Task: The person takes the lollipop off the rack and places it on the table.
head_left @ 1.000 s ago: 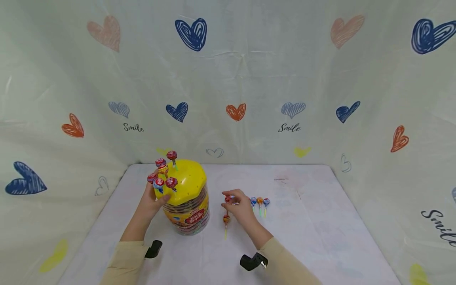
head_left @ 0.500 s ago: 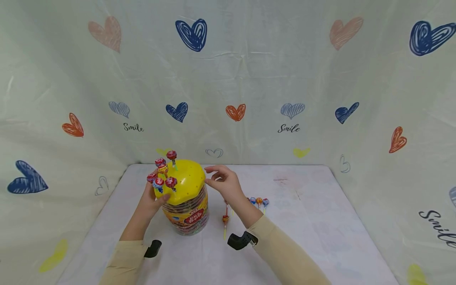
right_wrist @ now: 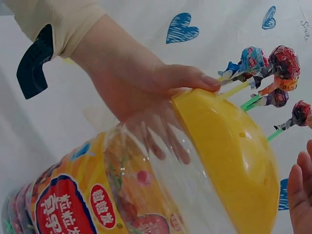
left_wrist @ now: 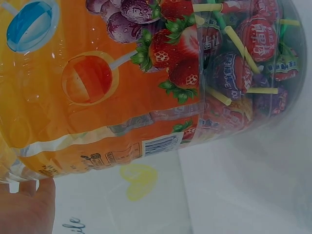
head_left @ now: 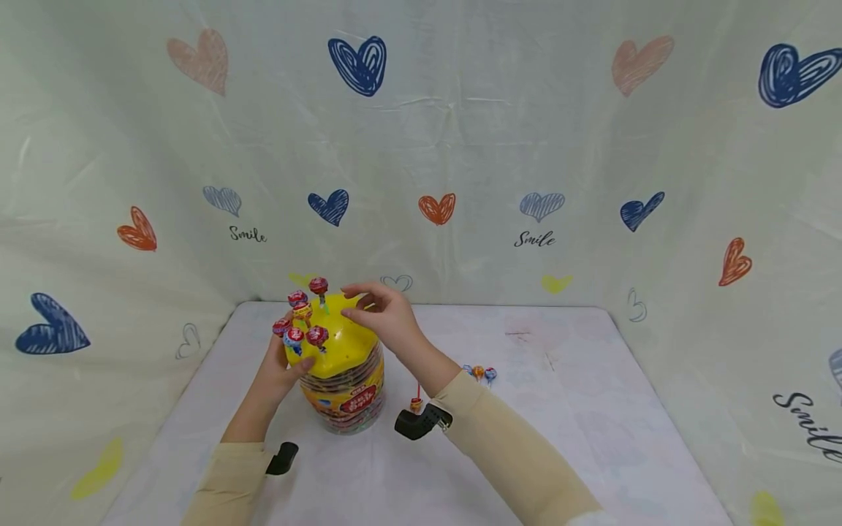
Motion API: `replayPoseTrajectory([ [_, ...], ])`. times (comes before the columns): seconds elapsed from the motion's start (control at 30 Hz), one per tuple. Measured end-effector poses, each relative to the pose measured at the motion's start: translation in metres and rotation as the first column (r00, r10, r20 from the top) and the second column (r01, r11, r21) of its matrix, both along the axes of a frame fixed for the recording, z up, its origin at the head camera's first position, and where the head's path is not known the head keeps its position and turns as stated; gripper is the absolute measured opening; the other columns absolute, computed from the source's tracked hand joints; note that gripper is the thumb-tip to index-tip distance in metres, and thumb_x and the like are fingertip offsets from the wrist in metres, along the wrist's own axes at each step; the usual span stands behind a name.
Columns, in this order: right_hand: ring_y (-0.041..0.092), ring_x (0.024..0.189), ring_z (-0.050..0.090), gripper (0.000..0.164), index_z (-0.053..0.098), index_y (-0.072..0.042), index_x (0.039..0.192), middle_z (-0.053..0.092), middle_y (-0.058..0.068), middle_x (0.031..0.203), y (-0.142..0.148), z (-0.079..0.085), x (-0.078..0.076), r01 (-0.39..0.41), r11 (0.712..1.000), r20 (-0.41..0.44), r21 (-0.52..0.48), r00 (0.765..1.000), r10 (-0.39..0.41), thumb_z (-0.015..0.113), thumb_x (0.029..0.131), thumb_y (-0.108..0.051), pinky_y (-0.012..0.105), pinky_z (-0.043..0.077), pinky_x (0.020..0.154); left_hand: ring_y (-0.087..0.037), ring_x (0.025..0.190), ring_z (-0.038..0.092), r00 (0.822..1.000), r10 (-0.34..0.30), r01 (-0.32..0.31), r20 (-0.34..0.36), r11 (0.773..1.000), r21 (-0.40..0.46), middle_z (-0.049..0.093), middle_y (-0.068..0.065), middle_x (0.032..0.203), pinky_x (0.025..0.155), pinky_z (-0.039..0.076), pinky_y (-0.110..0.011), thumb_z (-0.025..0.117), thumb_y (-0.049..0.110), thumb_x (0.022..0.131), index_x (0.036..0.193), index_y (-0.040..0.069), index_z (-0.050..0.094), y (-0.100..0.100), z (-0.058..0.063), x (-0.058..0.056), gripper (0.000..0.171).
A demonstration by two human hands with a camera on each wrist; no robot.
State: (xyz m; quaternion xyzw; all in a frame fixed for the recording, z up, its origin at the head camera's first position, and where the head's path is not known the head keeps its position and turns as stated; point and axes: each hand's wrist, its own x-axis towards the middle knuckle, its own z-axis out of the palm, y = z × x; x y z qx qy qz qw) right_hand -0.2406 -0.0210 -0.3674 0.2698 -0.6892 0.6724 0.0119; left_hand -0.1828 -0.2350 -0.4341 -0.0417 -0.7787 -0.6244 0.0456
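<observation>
A clear plastic lollipop jar [head_left: 358, 402] stands on the table, tilted, under a domed yellow lid [head_left: 351, 343] with small holes. Several wrapped lollipops [head_left: 301, 314] stick out of the lid's left part by their sticks. My left hand [head_left: 272, 380] grips the jar's upper left side, thumb on the lid's rim; the right wrist view shows this left hand [right_wrist: 136, 83] too. Over the lid's right part hovers my right hand [head_left: 391, 318], thumb and forefinger apart, with nothing visible between them. Only part of the right hand [right_wrist: 301, 190] shows in the right wrist view.
To the jar's right, a lollipop [head_left: 416, 404] lies on the table, partly covered by the black wrist camera [head_left: 421, 422]. More lollipops [head_left: 479, 372] lie in a row beyond my right forearm. A heart-printed curtain [head_left: 447, 146] hangs behind the white table [head_left: 559, 438].
My right hand has moved from the lollipops on the table, where its fingers were around a red one, up and left to above the lid. My left hand keeps its hold on the jar.
</observation>
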Motion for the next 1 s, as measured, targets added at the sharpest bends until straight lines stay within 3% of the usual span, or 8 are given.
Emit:
replayPoseTrajectory([
  [0.23,0.013,0.092,0.061,0.029,0.069,-0.004,0.116,0.065,0.002,0.112,-0.011,0.009,-0.007,-0.039,0.999,0.017,-0.019,0.999,0.04,0.071,0.088,-0.005,0.026,0.054,0.084,-0.035,0.135,0.032,1.0,-0.005,0.005,0.001,1.0,0.002,0.023,-0.017,0.156,0.094,0.039,-0.013,0.063,0.025,0.096,0.157,0.018,0.002,0.0,-0.001,-0.001,0.086],
  [0.33,0.014,0.097,0.061,0.03,0.068,-0.003,0.117,0.062,0.002,0.116,-0.015,0.011,-0.007,-0.072,0.997,0.027,-0.035,0.997,0.073,0.071,0.088,-0.003,0.027,0.054,0.086,-0.036,0.135,0.032,1.0,-0.006,0.006,-0.003,1.0,0.004,0.023,-0.017,0.156,0.105,0.038,-0.029,0.063,0.025,0.096,0.157,0.018,0.002,0.001,-0.001,-0.001,0.086],
  [0.5,0.019,0.105,0.06,0.026,0.069,-0.001,0.115,0.06,0.002,0.122,-0.02,0.014,-0.008,-0.148,0.988,-0.005,-0.039,0.989,0.148,0.069,0.089,-0.002,0.028,0.052,0.09,-0.04,0.14,0.025,1.0,-0.003,0.003,-0.004,1.0,0.027,0.02,-0.018,0.157,0.111,0.024,-0.06,0.063,0.026,0.096,0.157,0.02,0.003,0.001,-0.001,-0.001,0.087],
  [0.8,0.011,0.103,0.061,0.026,0.07,-0.002,0.114,0.063,-0.001,0.118,-0.023,0.016,-0.007,-0.191,0.981,0.033,-0.026,0.981,0.191,0.069,0.089,-0.002,0.026,0.052,0.09,-0.038,0.139,0.025,1.0,-0.011,0.011,-0.006,0.999,0.045,0.019,-0.017,0.157,0.111,0.023,-0.06,0.062,0.024,0.097,0.157,0.023,0.004,0.0,-0.001,0.0,0.085],
  [1.0,0.012,0.105,0.06,0.026,0.069,-0.001,0.116,0.062,0.001,0.121,-0.023,0.018,-0.007,-0.186,0.981,0.043,-0.05,0.981,0.188,0.068,0.09,-0.002,0.026,0.051,0.092,-0.039,0.139,0.024,1.0,-0.007,0.007,0.001,0.999,0.048,0.02,-0.018,0.157,0.111,0.022,-0.061,0.063,0.025,0.096,0.157,0.023,0.004,0.001,0.001,0.0,0.085],
])
